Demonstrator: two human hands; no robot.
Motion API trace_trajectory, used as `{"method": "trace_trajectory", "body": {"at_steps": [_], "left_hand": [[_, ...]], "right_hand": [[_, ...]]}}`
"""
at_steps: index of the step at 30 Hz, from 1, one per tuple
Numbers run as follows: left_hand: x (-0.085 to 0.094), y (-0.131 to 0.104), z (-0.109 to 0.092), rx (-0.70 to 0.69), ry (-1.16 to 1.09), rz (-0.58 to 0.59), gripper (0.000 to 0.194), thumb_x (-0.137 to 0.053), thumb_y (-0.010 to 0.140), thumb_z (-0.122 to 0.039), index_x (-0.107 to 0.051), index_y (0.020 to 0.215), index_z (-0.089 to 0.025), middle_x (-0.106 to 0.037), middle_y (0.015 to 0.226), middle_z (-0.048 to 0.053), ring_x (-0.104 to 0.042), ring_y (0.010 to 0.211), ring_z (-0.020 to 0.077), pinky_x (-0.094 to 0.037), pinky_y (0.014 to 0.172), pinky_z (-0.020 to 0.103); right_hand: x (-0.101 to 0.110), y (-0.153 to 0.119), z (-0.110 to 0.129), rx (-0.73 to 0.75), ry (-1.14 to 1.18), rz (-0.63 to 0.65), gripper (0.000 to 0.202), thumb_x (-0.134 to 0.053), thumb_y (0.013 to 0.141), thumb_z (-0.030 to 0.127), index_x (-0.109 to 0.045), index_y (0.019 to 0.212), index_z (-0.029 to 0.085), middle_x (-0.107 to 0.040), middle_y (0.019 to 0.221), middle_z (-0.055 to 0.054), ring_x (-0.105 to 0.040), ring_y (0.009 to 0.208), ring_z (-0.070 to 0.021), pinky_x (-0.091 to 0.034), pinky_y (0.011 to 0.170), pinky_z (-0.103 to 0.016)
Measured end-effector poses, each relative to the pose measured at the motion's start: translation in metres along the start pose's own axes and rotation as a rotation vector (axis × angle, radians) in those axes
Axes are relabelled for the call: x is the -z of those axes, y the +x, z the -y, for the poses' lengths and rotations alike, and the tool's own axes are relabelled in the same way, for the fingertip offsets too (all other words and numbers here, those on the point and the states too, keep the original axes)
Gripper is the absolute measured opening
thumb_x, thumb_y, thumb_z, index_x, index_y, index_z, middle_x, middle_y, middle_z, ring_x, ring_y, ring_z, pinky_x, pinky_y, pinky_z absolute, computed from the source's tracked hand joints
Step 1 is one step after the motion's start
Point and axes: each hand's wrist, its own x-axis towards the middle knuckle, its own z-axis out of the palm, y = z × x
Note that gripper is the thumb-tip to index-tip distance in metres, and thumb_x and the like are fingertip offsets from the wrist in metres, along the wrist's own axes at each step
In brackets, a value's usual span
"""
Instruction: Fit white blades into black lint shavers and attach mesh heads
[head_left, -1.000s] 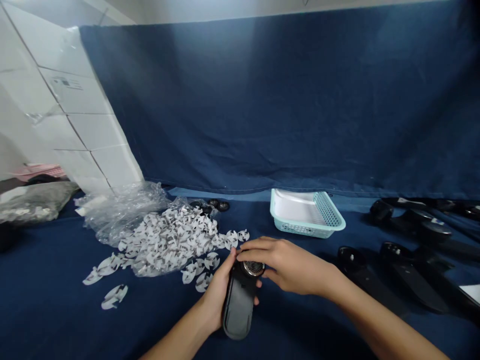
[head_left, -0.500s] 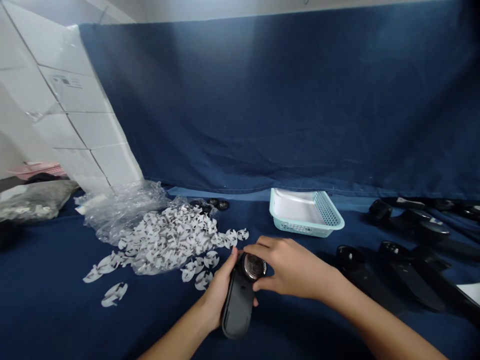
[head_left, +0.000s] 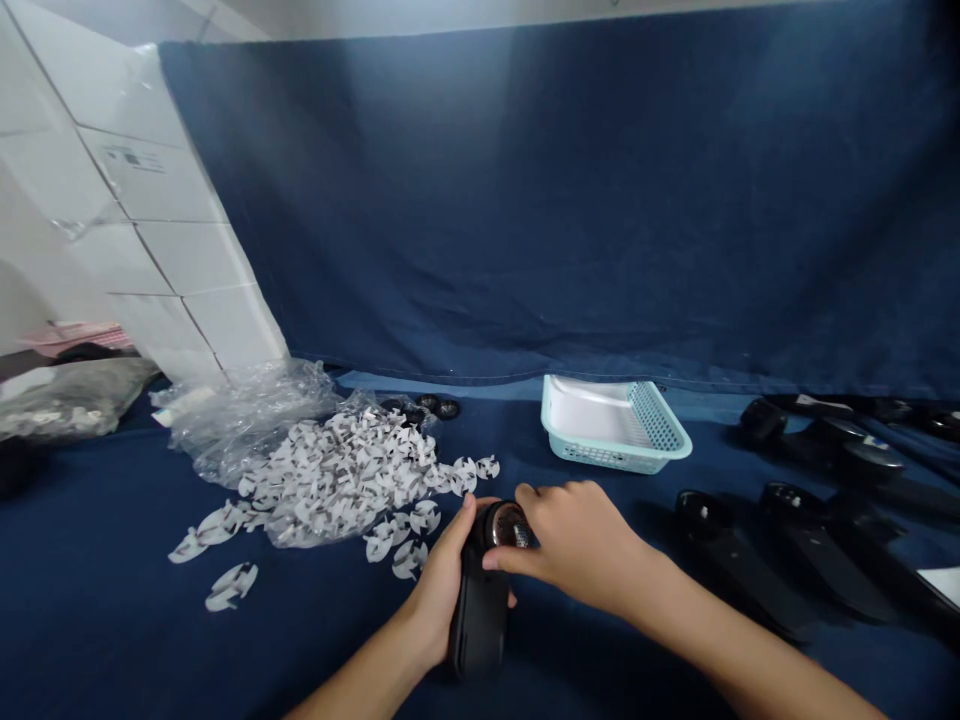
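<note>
Over my remote feed I find the left hand (head_left: pixel 439 592) wrapped around a black shaver (head_left: pixel 480 625), its grip closed on the body, at the near middle of the counter (head_left: pixel 112 560). The right hand (head_left: pixel 581 540) pinches the mesh head (head_left: pixel 513 522) between thumb and fingers (the far side is hidden). White pieces (head_left: pixel 341 480) lie heaped to the left.

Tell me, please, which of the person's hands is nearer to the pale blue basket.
Right: the right hand is in front of the basket, at the mesh head of the black device; the left hand, around the device, is farther off, to the left.
</note>
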Motion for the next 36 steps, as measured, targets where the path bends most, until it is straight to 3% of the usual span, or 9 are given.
{"method": "trace_trajectory", "body": {"at_steps": [5,9,12,15,21,25,28,33,36], "left_hand": [[-0.002,-0.002,0.001,-0.047,-0.017,-0.029,0.055,-0.048,0.085,-0.065,-0.053,0.120,-0.022,-0.065,0.063,0.000,-0.060,0.040,0.0178,-0.041,0.040,0.023],[-0.002,-0.003,-0.002,0.026,-0.068,0.055,0.059,-0.044,0.084,-0.069,-0.057,0.113,-0.019,-0.066,0.062,0.003,-0.062,0.043,0.0196,-0.040,0.040,0.024],[-0.003,-0.005,-0.004,0.084,-0.103,0.087,0.062,-0.045,0.083,-0.070,-0.062,0.106,-0.015,-0.067,0.060,0.005,-0.061,0.042,0.0195,-0.041,0.040,0.025],[-0.002,-0.006,-0.003,0.142,-0.124,0.070,0.063,-0.047,0.082,-0.071,-0.066,0.090,-0.012,-0.068,0.060,0.008,-0.061,0.043,0.0192,-0.043,0.041,0.025],[0.001,-0.004,0.001,0.165,-0.149,0.054,0.064,-0.049,0.081,-0.071,-0.067,0.088,-0.010,-0.067,0.057,0.009,-0.061,0.043,0.0194,-0.044,0.041,0.025],[0.001,-0.004,0.003,0.074,-0.120,0.038,0.058,-0.054,0.082,-0.066,-0.064,0.104,-0.014,-0.066,0.057,0.005,-0.061,0.043,0.0197,-0.045,0.043,0.026],[0.001,-0.003,0.005,-0.020,-0.118,0.037,0.055,-0.055,0.083,-0.063,-0.059,0.115,-0.019,-0.069,0.064,0.003,-0.061,0.043,0.0189,-0.045,0.043,0.026],[0.001,-0.002,0.007,-0.093,-0.134,0.034,0.052,-0.057,0.082,-0.061,-0.060,0.112,-0.018,-0.068,0.064,0.002,-0.061,0.045,0.0176,-0.042,0.043,0.024],[0.000,-0.004,0.007,-0.017,-0.141,-0.018,0.053,-0.056,0.081,-0.065,-0.063,0.103,-0.017,-0.067,0.061,0.003,-0.060,0.044,0.0179,-0.040,0.042,0.024]], "right_hand": [[0.001,0.000,-0.001,-0.037,-0.001,0.041,0.069,-0.036,0.085,0.076,-0.068,0.081,0.015,-0.071,0.071,-0.010,-0.070,0.064,-0.0298,-0.038,0.049,-0.029],[0.009,-0.005,-0.013,0.006,0.081,0.094,0.063,-0.039,0.088,0.071,-0.070,0.079,0.017,-0.071,0.071,-0.008,-0.069,0.067,-0.0274,-0.040,0.054,-0.030],[0.018,-0.009,-0.021,0.041,0.209,0.050,0.044,-0.060,0.084,0.060,-0.068,0.103,0.021,-0.071,0.085,-0.005,-0.069,0.077,-0.0258,-0.045,0.061,-0.032],[0.025,-0.012,-0.019,0.142,0.332,0.040,0.060,-0.076,0.076,0.043,-0.053,0.129,0.025,-0.065,0.112,-0.005,-0.065,0.095,-0.0246,-0.051,0.075,-0.033],[0.027,-0.013,-0.004,0.249,0.293,0.068,0.053,-0.067,0.083,0.019,-0.049,0.132,0.027,-0.058,0.124,-0.007,-0.062,0.102,-0.0234,-0.052,0.078,-0.033],[0.019,-0.011,0.001,0.129,0.212,0.011,0.048,-0.072,0.079,0.043,-0.057,0.119,0.022,-0.067,0.101,-0.006,-0.067,0.078,-0.0246,-0.049,0.061,-0.032],[0.007,-0.007,0.008,0.012,0.146,-0.041,0.048,-0.059,0.083,0.061,-0.060,0.098,0.017,-0.070,0.081,-0.006,-0.068,0.067,-0.0272,-0.042,0.052,-0.033],[-0.010,-0.004,0.020,-0.169,0.073,-0.122,0.060,-0.040,0.086,0.073,-0.058,0.088,0.016,-0.069,0.062,-0.006,-0.067,0.052,-0.0266,-0.030,0.044,-0.030],[-0.010,-0.004,0.021,-0.209,0.043,-0.113,0.062,-0.035,0.087,0.073,-0.058,0.084,0.016,-0.068,0.060,-0.007,-0.067,0.051,-0.0268,-0.029,0.043,-0.029]]}}
